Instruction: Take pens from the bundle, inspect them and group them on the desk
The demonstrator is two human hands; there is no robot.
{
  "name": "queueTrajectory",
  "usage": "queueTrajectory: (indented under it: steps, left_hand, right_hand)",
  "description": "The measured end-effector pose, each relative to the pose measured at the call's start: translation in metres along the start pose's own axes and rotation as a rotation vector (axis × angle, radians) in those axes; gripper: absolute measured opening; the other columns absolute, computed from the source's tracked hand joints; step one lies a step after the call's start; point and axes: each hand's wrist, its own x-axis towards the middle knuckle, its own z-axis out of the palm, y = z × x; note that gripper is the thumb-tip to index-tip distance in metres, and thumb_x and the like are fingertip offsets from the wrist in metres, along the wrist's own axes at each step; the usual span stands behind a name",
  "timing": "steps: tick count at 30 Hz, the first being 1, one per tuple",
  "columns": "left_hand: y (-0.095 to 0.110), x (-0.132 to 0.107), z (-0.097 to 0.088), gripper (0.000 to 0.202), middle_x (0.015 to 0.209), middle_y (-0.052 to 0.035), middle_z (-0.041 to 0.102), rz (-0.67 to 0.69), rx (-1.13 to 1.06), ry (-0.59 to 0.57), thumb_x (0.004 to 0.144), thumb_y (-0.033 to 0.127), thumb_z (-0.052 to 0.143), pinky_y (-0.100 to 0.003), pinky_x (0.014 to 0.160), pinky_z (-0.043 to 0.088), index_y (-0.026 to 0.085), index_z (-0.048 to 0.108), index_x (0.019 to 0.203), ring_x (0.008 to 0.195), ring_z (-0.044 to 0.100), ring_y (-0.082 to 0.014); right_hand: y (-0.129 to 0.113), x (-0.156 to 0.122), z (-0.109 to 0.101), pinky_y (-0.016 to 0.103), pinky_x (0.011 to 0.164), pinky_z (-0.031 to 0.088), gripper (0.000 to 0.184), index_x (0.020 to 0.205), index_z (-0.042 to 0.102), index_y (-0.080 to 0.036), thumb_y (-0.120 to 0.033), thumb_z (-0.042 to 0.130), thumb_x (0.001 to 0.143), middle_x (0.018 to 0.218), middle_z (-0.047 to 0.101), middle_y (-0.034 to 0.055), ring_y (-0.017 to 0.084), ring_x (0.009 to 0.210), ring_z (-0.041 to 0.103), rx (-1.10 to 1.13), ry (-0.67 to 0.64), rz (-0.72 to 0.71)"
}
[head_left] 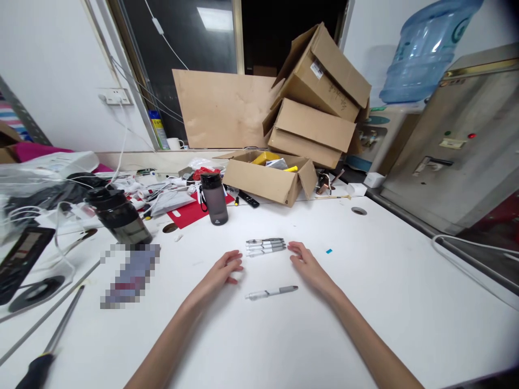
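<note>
Several pens (265, 247) with clear barrels and grey or dark ends lie side by side in a neat row on the white table. One more pen (271, 293) lies alone nearer to me, slightly slanted. My left hand (224, 270) is just left of the row, its fingers spread and curved, holding nothing. At the row's right end is my right hand (307, 265), also open and without anything in it. Its fingertips are very close to the pen ends; whether they touch, I cannot tell.
A dark bottle (214, 200) and a black shaker bottle (119, 219) stand behind on the left. An open cardboard box (259, 178) sits at the back. At lower left lies a screwdriver (60, 329). A small blue piece (328, 250) lies right of my hand.
</note>
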Motion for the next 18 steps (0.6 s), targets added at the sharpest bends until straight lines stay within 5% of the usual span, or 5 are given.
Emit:
queueTrajectory:
  steps: [7, 13, 18]
  left_hand:
    - [0.014, -0.009, 0.005, 0.047, 0.147, -0.0154, 0.054, -0.029, -0.1, -0.069, 0.089, 0.046, 0.063, -0.038, 0.088, 0.063, 0.02, 0.061, 0.128, 0.128, 0.059, -0.0302]
    - [0.011, -0.009, 0.01, 0.04, 0.148, -0.0106, 0.055, 0.076, -0.149, -0.09, 0.089, 0.045, 0.064, -0.044, 0.102, 0.056, 0.023, 0.066, 0.123, 0.131, 0.057, -0.0307]
    - [0.007, -0.011, 0.017, 0.044, 0.138, -0.0121, 0.063, 0.132, -0.101, -0.068, 0.087, 0.042, 0.068, -0.047, 0.109, 0.047, 0.024, 0.063, 0.127, 0.126, 0.061, -0.0305]
  right_hand:
    - [0.008, 0.008, 0.002, 0.046, 0.108, 0.041, 0.035, 0.119, 0.057, -0.025, -0.03, 0.056, 0.084, 0.132, 0.063, 0.0096, 0.024, 0.126, 0.057, 0.1, 0.038, -0.004]
    - [-0.004, 0.008, -0.001, 0.037, 0.085, 0.052, 0.039, 0.112, 0.067, -0.022, -0.042, 0.067, 0.079, 0.114, 0.065, 0.0082, 0.023, 0.095, 0.066, 0.17, 0.13, 0.051]
    - [-0.007, 0.004, 0.001, 0.035, 0.083, 0.049, 0.032, 0.098, 0.077, -0.02, -0.046, 0.07, 0.08, 0.101, 0.061, 0.007, 0.021, 0.087, 0.062, 0.041, 0.086, -0.072]
